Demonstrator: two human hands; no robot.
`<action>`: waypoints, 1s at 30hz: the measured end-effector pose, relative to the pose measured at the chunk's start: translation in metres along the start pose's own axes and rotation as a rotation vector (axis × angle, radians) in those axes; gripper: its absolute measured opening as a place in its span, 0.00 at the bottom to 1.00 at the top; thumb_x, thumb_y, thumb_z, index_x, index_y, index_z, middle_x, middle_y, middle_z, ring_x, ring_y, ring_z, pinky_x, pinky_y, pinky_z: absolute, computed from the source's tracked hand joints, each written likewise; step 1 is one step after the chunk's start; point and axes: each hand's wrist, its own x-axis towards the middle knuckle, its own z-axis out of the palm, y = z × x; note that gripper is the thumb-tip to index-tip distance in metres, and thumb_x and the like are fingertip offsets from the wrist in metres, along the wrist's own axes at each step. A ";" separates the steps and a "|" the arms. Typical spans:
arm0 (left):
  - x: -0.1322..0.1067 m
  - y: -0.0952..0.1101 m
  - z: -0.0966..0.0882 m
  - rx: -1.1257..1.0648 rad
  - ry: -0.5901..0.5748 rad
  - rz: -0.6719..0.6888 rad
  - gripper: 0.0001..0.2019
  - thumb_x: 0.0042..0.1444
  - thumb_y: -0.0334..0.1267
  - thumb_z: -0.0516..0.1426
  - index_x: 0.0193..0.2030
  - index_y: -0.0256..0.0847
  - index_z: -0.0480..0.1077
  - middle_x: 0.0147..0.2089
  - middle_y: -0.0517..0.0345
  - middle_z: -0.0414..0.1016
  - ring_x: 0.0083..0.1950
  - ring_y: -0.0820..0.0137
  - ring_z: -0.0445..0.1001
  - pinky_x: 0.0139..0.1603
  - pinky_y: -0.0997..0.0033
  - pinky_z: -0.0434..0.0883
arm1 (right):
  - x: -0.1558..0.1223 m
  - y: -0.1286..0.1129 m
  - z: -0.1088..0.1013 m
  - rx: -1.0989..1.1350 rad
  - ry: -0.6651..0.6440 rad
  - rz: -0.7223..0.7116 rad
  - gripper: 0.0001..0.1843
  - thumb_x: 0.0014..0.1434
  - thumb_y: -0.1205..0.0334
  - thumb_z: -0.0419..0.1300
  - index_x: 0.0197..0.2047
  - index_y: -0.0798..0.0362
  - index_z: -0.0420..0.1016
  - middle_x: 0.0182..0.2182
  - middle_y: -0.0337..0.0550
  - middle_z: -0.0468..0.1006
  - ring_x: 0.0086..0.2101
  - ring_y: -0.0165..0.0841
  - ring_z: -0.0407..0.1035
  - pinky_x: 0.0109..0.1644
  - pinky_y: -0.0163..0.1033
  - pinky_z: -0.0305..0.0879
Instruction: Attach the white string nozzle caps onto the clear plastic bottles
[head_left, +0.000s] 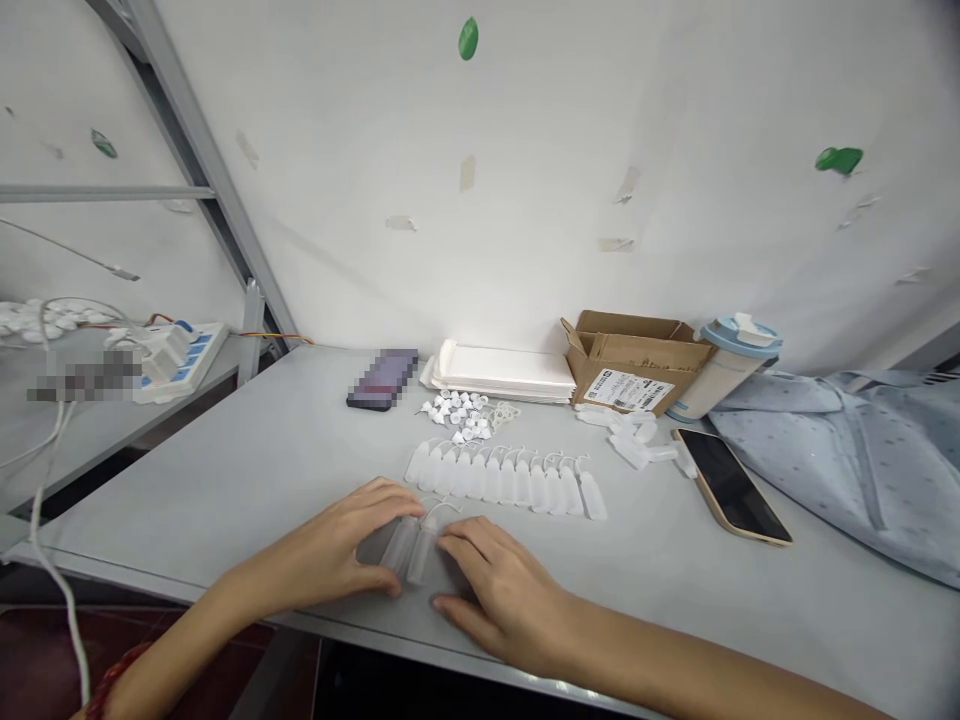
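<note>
Two small translucent plastic bottles lie side by side on the grey table (315, 480), between my hands. The left bottle (400, 546) is spanned lengthwise by my left hand (349, 545), fingertips at its top and thumb near its base. Beside the right bottle (423, 554), which has a thin white loop at its neck, rests my right hand (502, 590). Its fingers are apart, with the fingertips at the bottle's side; whether they press on it is hard to see. Farther back stands a neat row of similar looped bottles (491, 478), lying flat.
Behind the row sit a pile of white caps (457, 412) and pale loops (506, 412). White flat boxes (510, 370), a cardboard box (637, 355), a tumbler (712, 370) and loose bottles (634, 445) line the back. Phones (739, 490) and blue cloth (840, 460) lie about.
</note>
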 end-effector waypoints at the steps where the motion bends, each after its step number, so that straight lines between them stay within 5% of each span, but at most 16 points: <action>1: 0.001 0.000 0.001 -0.007 0.007 -0.004 0.26 0.47 0.44 0.63 0.54 0.50 0.65 0.56 0.59 0.66 0.59 0.63 0.62 0.61 0.62 0.62 | 0.001 0.000 0.000 -0.010 0.007 0.009 0.20 0.58 0.59 0.58 0.51 0.60 0.65 0.45 0.53 0.71 0.45 0.40 0.64 0.50 0.45 0.66; 9: 0.001 -0.007 0.006 -0.022 0.043 0.021 0.28 0.47 0.45 0.63 0.56 0.50 0.62 0.57 0.55 0.66 0.59 0.60 0.64 0.59 0.58 0.63 | 0.008 0.001 0.005 -0.083 0.054 0.053 0.23 0.53 0.54 0.63 0.47 0.59 0.68 0.43 0.53 0.73 0.43 0.43 0.66 0.46 0.48 0.68; 23: 0.001 0.000 0.007 0.081 0.090 0.020 0.30 0.47 0.51 0.62 0.56 0.48 0.63 0.57 0.54 0.68 0.58 0.59 0.65 0.58 0.59 0.65 | 0.012 0.001 0.008 -0.129 0.079 0.048 0.18 0.55 0.60 0.61 0.47 0.61 0.68 0.41 0.52 0.73 0.42 0.41 0.66 0.45 0.46 0.68; 30: 0.021 0.020 -0.006 0.136 0.183 0.121 0.19 0.57 0.49 0.55 0.51 0.42 0.66 0.50 0.53 0.71 0.51 0.64 0.69 0.51 0.67 0.69 | 0.001 0.010 -0.009 -0.111 0.211 -0.024 0.13 0.59 0.61 0.56 0.46 0.59 0.68 0.40 0.52 0.73 0.41 0.40 0.67 0.44 0.46 0.69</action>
